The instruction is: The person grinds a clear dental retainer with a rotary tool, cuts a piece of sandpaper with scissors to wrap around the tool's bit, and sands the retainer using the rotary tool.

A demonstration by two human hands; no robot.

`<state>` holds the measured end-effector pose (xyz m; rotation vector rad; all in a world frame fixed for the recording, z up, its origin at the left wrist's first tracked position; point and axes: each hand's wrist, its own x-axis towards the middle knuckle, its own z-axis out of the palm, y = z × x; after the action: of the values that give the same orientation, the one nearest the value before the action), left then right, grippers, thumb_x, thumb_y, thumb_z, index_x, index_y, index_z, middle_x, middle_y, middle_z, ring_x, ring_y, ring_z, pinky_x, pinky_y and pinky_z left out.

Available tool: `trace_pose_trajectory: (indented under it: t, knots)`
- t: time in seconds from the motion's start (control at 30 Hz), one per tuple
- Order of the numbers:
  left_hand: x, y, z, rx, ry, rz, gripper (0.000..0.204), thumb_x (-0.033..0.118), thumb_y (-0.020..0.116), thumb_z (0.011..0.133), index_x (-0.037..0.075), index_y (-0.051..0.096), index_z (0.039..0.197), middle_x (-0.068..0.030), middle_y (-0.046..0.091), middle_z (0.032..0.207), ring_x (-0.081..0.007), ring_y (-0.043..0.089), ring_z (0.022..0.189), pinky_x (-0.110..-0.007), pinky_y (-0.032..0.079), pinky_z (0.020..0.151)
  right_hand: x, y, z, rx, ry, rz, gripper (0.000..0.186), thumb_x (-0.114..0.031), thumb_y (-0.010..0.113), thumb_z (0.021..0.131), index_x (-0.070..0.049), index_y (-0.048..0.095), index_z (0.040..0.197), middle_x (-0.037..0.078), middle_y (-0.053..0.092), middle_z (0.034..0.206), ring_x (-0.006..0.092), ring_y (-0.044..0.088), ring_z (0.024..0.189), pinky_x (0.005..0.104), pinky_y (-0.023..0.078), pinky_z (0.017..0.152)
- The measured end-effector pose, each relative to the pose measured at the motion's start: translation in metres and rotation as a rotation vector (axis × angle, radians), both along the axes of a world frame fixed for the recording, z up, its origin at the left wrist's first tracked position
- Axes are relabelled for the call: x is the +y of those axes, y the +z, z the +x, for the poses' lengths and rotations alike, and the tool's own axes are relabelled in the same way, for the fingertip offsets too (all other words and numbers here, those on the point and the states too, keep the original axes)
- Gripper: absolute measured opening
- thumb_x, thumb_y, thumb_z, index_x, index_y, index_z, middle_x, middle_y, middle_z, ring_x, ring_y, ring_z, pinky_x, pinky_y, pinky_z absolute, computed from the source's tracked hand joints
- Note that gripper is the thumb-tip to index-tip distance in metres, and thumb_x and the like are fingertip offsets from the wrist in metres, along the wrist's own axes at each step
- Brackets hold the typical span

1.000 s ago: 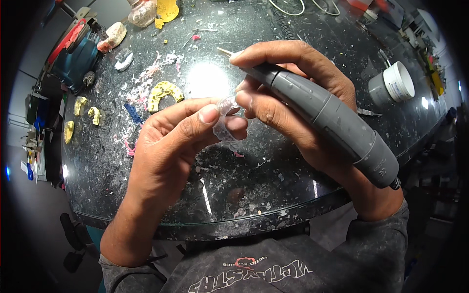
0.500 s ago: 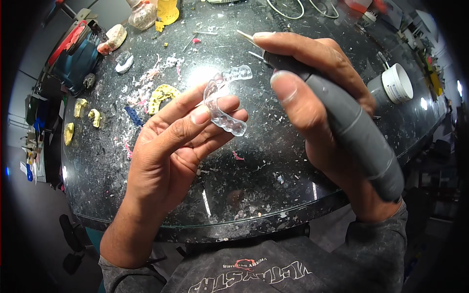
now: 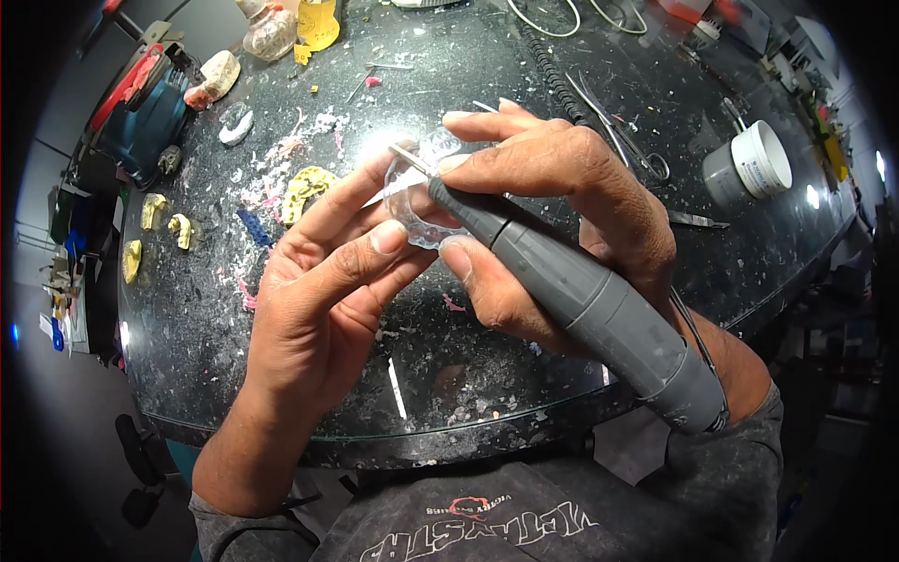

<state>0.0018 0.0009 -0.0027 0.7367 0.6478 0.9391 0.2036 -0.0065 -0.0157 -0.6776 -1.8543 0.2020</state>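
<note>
Pinching a clear dental aligner (image 3: 423, 234) at the center of the frame, a person's left hand (image 3: 323, 290) has thumb and fingers closed on the curved piece. The right hand (image 3: 599, 178), clamped around a gray rotary handpiece (image 3: 599, 304), brings its slim metal bit (image 3: 409, 159) across the upper part of the aligner; whether the two touch cannot be told. The right thumb is at the aligner's lower end.

Just left of center, a yellow dental model (image 3: 302, 195) lies on the black, debris-strewn tabletop (image 3: 487, 361), near a blue strip (image 3: 253, 226). Three smaller yellow model pieces, one of them a curved fragment (image 3: 180, 230), sit at the left. A pink-and-white model (image 3: 215, 80) rests at upper left beside a teal-and-red device (image 3: 140, 122). Ring-handled scissors (image 3: 618, 136) and a coiled cord (image 3: 552, 80) lie at upper right of center, with a white tub (image 3: 761, 157) farther right.
</note>
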Motion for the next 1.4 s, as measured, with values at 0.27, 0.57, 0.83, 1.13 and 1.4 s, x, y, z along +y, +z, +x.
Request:
trace_pose_trajectory:
  t: [0.27,0.57,0.83,1.13,1.4]
  knots:
    - [-0.002,-0.003,-0.002,-0.011,-0.001,0.02,0.045,-0.002,0.057,0.091,-0.001,0.048,0.134,-0.016,0.057,0.129,-0.0225,0.059,0.117,-0.035,0.052,0.098,-0.003,0.007,-0.002,-0.078,-0.039,0.009,0.044,-0.001,0.073,0.067,-0.001,0.059,0.109,0.012,0.068,0.101,0.0349,0.064,0.109,0.0565,0.037,0.106]
    - [-0.003,-0.004,-0.002,0.035,0.017,0.058,0.047,-0.001,0.058,0.091,-0.002,0.047,0.136,-0.0166,0.056,0.131,-0.0242,0.056,0.121,-0.039,0.048,0.103,0.007,-0.001,0.0,0.05,0.13,0.073,0.039,0.003,0.068,0.069,0.004,0.057,0.107,0.013,0.062,0.095,0.0261,0.065,0.095,0.0567,0.047,0.1]
    - [-0.004,0.0,0.001,0.044,0.018,0.066,0.051,-0.003,0.059,0.089,-0.002,0.045,0.138,-0.0169,0.055,0.132,-0.0246,0.056,0.121,-0.039,0.047,0.104,0.003,-0.001,-0.001,0.051,0.106,0.04,0.037,0.005,0.065,0.071,0.004,0.055,0.106,0.013,0.06,0.098,0.0228,0.063,0.095,0.0551,0.051,0.097]
    - [-0.004,0.001,0.001,0.032,-0.024,0.07,0.051,-0.004,0.058,0.089,-0.002,0.045,0.139,-0.0183,0.054,0.134,-0.0258,0.056,0.123,-0.041,0.046,0.106,0.005,-0.002,-0.001,0.085,0.088,0.051,0.035,0.002,0.064,0.072,0.004,0.055,0.106,0.013,0.059,0.098,0.0223,0.061,0.094,0.0554,0.05,0.098]
    - [-0.003,-0.002,0.0,0.042,0.012,0.086,0.052,-0.004,0.058,0.089,-0.002,0.045,0.139,-0.0187,0.054,0.134,-0.0263,0.056,0.122,-0.042,0.046,0.105,0.004,0.0,0.001,0.069,0.104,0.025,0.036,0.001,0.066,0.072,0.003,0.055,0.106,0.013,0.06,0.099,0.0241,0.063,0.093,0.0555,0.049,0.098]
